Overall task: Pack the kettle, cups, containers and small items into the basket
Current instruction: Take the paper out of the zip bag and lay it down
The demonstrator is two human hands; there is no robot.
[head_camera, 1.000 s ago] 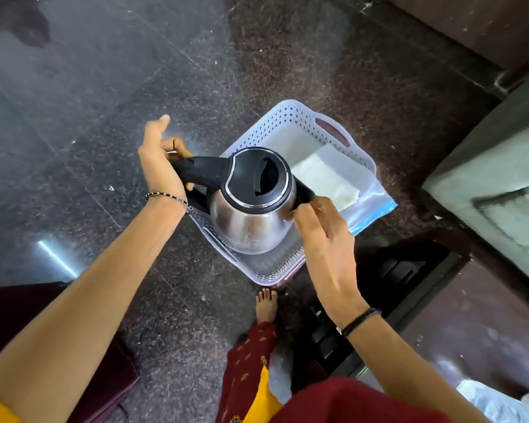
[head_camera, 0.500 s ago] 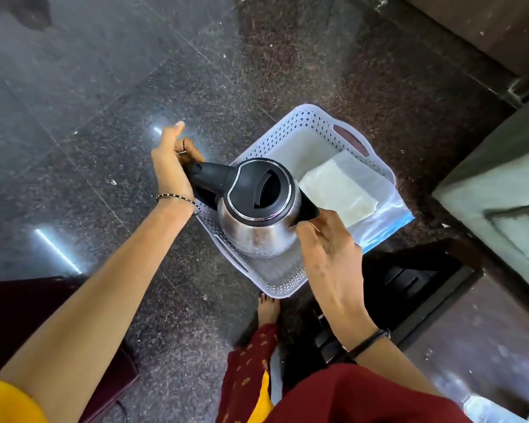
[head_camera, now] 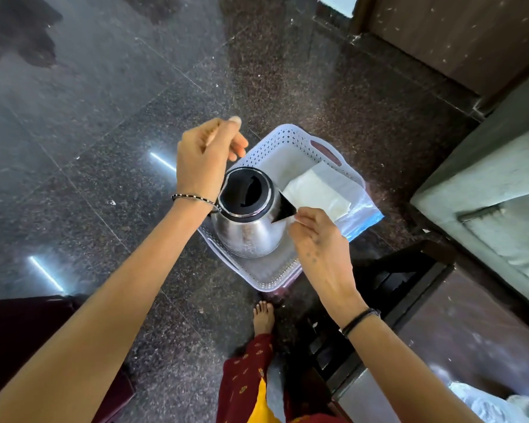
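Note:
A steel kettle (head_camera: 248, 236) with a black lid stands upright in the near left part of the pale perforated basket (head_camera: 277, 282) on the floor. Its spout points right. My left hand (head_camera: 205, 160) hovers over the kettle's handle side with loosely spread fingers that hold nothing; the handle is hidden under my wrist. My right hand (head_camera: 321, 242) has its fingertips pinched at the tip of the black spout. A clear zip bag (head_camera: 318, 190) with something white in it lies in the far right part of the basket and hangs over the rim.
The basket sits on dark polished granite floor. A black slatted stand (head_camera: 394, 285) is just right of it, with a grey ledge (head_camera: 486, 193) beyond. My bare foot (head_camera: 263, 315) is near the basket's front edge. Maroon furniture (head_camera: 28, 325) stands lower left.
The kettle has come down into the basket and now rests there. My left hand has let go of the handle and risen above it. My right hand stays at the spout.

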